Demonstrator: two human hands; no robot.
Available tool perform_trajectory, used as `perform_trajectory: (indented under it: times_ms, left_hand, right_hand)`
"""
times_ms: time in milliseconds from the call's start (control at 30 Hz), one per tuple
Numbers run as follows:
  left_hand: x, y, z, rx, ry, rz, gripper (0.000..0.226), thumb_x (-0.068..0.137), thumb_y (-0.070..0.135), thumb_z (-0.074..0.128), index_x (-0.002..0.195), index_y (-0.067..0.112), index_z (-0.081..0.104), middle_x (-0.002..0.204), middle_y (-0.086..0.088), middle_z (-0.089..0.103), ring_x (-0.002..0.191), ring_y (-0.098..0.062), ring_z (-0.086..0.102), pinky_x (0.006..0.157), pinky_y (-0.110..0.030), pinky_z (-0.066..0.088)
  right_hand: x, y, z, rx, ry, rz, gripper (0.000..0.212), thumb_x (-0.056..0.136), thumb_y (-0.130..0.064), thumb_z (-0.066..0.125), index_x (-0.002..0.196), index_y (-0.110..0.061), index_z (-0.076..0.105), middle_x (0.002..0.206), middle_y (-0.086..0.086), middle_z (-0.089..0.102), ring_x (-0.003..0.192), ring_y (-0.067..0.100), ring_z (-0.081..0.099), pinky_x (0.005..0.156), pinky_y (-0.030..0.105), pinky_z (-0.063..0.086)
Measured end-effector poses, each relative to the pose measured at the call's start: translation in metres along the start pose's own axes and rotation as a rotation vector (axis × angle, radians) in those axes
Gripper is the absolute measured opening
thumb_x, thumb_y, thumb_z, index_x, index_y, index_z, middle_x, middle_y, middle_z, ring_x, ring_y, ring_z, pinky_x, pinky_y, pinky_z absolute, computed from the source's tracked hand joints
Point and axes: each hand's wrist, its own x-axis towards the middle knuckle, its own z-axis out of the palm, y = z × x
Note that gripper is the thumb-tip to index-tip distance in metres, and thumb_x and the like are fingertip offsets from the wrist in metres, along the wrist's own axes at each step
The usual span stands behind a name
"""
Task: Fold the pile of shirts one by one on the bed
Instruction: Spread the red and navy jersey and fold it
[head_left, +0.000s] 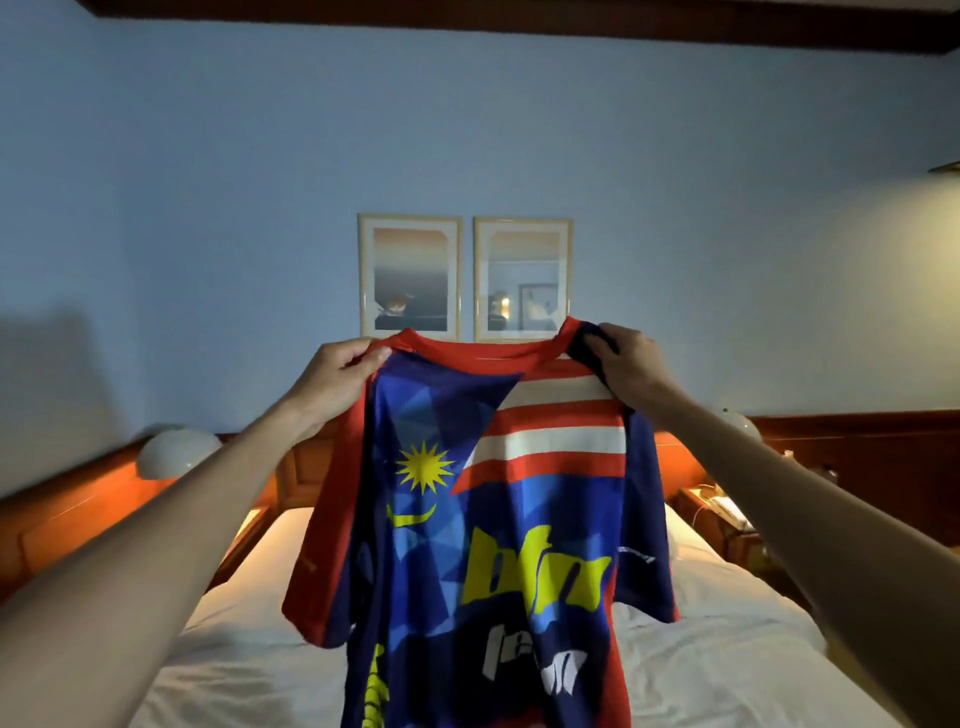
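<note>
From the head camera I see both bare arms stretched forward and upward, holding a short-sleeved sports shirt (488, 519) in the air above a bed with white, lightly creased sheets (727, 649). The shirt is dark blue with lighter blue triangular patches, a red collar, a red sleeve on the left and a dark blue sleeve on the right, red and white horizontal stripes across the upper right, a yellow many-pointed star over a yellow crescent on the left, and large yellow and white lettering lower down that I cannot read. The left hand (340, 376) pinches the shoulder seam beside the collar, thumb on top and fingers curled behind the cloth. The right hand (623, 366) grips the opposite shoulder, its fingers curled round a bunched fold of dark fabric. The shirt hangs straight down between the two hands, its lower edge running out of view at the bottom, so I cannot tell whether it touches the bed. Behind it runs a polished reddish-brown wooden headboard (78, 519), with a white dome-shaped lamp (176, 452) on the left and a small wooden bedside table (722, 514) holding pale items on the right. On the pale blue wall (208, 208) hang two gold-framed pictures (410, 275) side by side, just above the collar.
</note>
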Motion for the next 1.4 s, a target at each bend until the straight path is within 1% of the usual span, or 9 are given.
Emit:
perform_trajectory:
  times_ms: [100, 200, 333, 467, 633, 767, 967, 1167, 1400]
  left_hand:
    - [0.007, -0.001, 0.000, 0.068, 0.037, 0.102, 0.029, 0.101, 0.021, 0.057, 0.072, 0.017, 0.061, 0.058, 0.015, 0.052, 0.062, 0.007, 0.045, 0.066, -0.018, 0.039]
    - [0.013, 0.000, -0.004, 0.149, 0.004, 0.070, 0.023, 0.090, 0.024, 0.073, 0.071, 0.014, 0.065, 0.053, 0.011, 0.050, 0.057, 0.006, 0.046, 0.062, -0.012, 0.036]
    - [0.015, 0.004, -0.011, 0.111, -0.032, -0.067, 0.021, 0.061, 0.036, 0.085, 0.080, 0.030, 0.077, 0.085, 0.008, 0.075, 0.080, -0.007, 0.061, 0.082, -0.025, 0.045]
    - [0.010, 0.008, -0.007, 0.143, -0.035, -0.116, 0.004, 0.077, 0.020, 0.079, 0.080, 0.022, 0.078, 0.091, 0.008, 0.076, 0.091, -0.006, 0.065, 0.085, -0.019, 0.043]
    - [0.007, -0.002, -0.004, 0.171, 0.098, -0.071, 0.007, 0.090, 0.017, 0.071, 0.088, 0.024, 0.074, 0.098, 0.003, 0.074, 0.098, -0.012, 0.067, 0.090, -0.022, 0.046]
    - [0.000, 0.001, 0.005, 0.148, 0.083, -0.048, 0.013, 0.099, 0.017, 0.057, 0.088, 0.024, 0.062, 0.075, -0.008, 0.058, 0.068, -0.020, 0.049, 0.064, -0.029, 0.039]
    - [-0.013, 0.010, 0.003, 0.308, 0.073, 0.052, 0.005, 0.098, 0.019, 0.059, 0.102, 0.020, 0.061, 0.085, -0.004, 0.062, 0.092, -0.022, 0.059, 0.077, -0.025, 0.038]
    - [-0.018, 0.010, -0.006, 0.465, -0.045, 0.013, 0.034, 0.069, 0.033, 0.058, 0.082, 0.006, 0.075, 0.086, -0.008, 0.075, 0.090, -0.025, 0.067, 0.085, -0.034, 0.050]
    - [-0.008, 0.002, -0.003, 0.395, 0.186, 0.010, 0.013, 0.088, 0.007, 0.068, 0.097, 0.008, 0.077, 0.094, -0.004, 0.074, 0.088, -0.012, 0.062, 0.074, -0.011, 0.034]
  right_hand:
    - [0.000, 0.001, 0.000, -0.103, -0.075, -0.050, 0.026, 0.105, -0.024, 0.043, 0.107, -0.009, 0.065, 0.104, 0.016, 0.066, 0.091, 0.033, 0.057, 0.068, 0.027, 0.029]
    - [0.002, 0.003, -0.007, -0.081, -0.047, -0.054, 0.027, 0.104, -0.022, 0.044, 0.104, -0.004, 0.065, 0.104, 0.020, 0.067, 0.096, 0.038, 0.059, 0.070, 0.029, 0.030]
    - [0.001, 0.010, -0.020, -0.208, -0.237, 0.025, 0.021, 0.101, -0.022, 0.052, 0.099, -0.008, 0.068, 0.089, 0.011, 0.062, 0.084, 0.028, 0.055, 0.066, 0.029, 0.032]
    - [-0.001, 0.016, -0.027, -0.264, -0.332, -0.002, 0.020, 0.099, -0.019, 0.056, 0.108, -0.009, 0.071, 0.096, 0.007, 0.066, 0.090, 0.022, 0.060, 0.075, 0.032, 0.047]
    - [-0.005, 0.020, -0.023, -0.124, -0.247, 0.076, 0.016, 0.093, -0.016, 0.066, 0.104, -0.006, 0.074, 0.094, 0.008, 0.070, 0.084, 0.018, 0.063, 0.060, 0.016, 0.043]
    - [-0.006, 0.015, -0.019, -0.008, -0.201, 0.158, 0.019, 0.084, -0.013, 0.076, 0.100, -0.003, 0.075, 0.088, 0.006, 0.069, 0.075, 0.013, 0.063, 0.058, 0.014, 0.044]
    - [-0.010, 0.014, -0.023, 0.068, -0.223, 0.153, 0.011, 0.079, -0.013, 0.080, 0.086, -0.009, 0.073, 0.081, 0.002, 0.069, 0.075, 0.014, 0.065, 0.058, 0.014, 0.048]
    - [-0.019, 0.019, -0.012, 0.026, -0.390, 0.139, 0.006, 0.096, -0.009, 0.060, 0.099, -0.007, 0.064, 0.100, 0.018, 0.066, 0.094, 0.032, 0.064, 0.086, 0.046, 0.056]
    - [-0.021, 0.015, -0.003, 0.054, -0.462, 0.190, 0.023, 0.102, -0.021, 0.052, 0.110, -0.006, 0.068, 0.107, 0.019, 0.069, 0.095, 0.035, 0.065, 0.091, 0.049, 0.053]
